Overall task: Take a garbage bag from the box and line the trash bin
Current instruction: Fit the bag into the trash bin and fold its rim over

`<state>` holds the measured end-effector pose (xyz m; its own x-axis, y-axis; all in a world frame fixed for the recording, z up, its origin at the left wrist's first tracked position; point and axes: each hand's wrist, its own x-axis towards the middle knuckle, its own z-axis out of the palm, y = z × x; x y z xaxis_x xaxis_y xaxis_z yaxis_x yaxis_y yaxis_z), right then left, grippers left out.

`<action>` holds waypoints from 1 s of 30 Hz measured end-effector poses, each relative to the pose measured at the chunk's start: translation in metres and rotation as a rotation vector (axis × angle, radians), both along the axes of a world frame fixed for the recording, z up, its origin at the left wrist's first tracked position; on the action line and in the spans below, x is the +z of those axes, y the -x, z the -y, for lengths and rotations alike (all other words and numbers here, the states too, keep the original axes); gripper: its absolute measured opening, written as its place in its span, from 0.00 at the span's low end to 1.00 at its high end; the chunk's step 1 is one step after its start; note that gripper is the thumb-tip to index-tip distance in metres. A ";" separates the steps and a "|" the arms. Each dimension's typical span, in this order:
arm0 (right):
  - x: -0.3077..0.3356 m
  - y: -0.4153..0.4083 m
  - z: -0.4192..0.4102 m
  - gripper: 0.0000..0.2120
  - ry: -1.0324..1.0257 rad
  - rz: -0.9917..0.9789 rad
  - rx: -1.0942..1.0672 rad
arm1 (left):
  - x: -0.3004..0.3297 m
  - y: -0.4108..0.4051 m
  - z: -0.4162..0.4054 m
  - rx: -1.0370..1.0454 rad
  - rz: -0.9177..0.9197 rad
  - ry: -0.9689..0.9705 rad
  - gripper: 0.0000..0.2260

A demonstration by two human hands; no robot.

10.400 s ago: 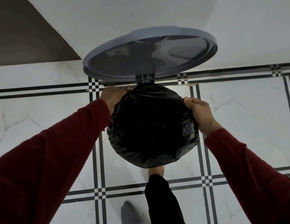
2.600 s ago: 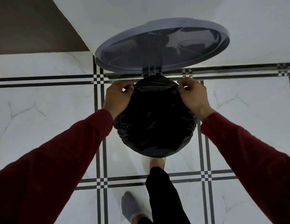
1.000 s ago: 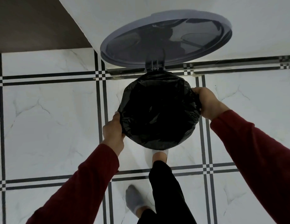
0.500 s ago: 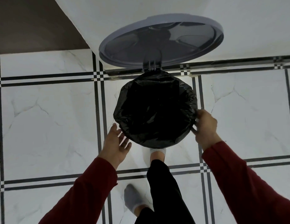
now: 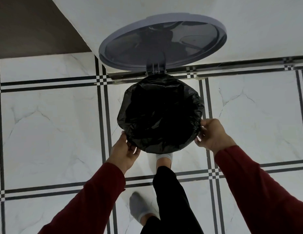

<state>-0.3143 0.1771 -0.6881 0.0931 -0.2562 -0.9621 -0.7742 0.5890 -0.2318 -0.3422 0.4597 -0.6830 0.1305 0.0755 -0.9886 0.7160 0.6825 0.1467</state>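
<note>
Head camera looks steeply down, close over the lined bin (image 5: 160,114)

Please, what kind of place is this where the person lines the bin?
Probably a room in a home, perhaps a kitchen or hallway; I cannot tell which. The floor has glossy marble-look tiles with black line borders, a pedal bin with raised lid stands by a white wall, and the person wears socks.

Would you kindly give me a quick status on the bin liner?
Left hand and right hand both at the black bag, near edge. Bag stretched over bin mouth, lid up. Nothing in the way.
</note>
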 end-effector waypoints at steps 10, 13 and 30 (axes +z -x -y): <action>0.001 0.008 0.013 0.13 -0.176 0.129 -0.048 | 0.006 0.010 0.002 0.042 -0.093 0.147 0.24; -0.003 0.013 0.013 0.20 -0.231 0.227 -0.131 | 0.005 0.013 0.007 0.150 -0.062 0.190 0.26; -0.002 0.021 0.014 0.10 -0.174 0.149 -0.029 | 0.000 0.008 0.012 0.290 0.030 0.060 0.20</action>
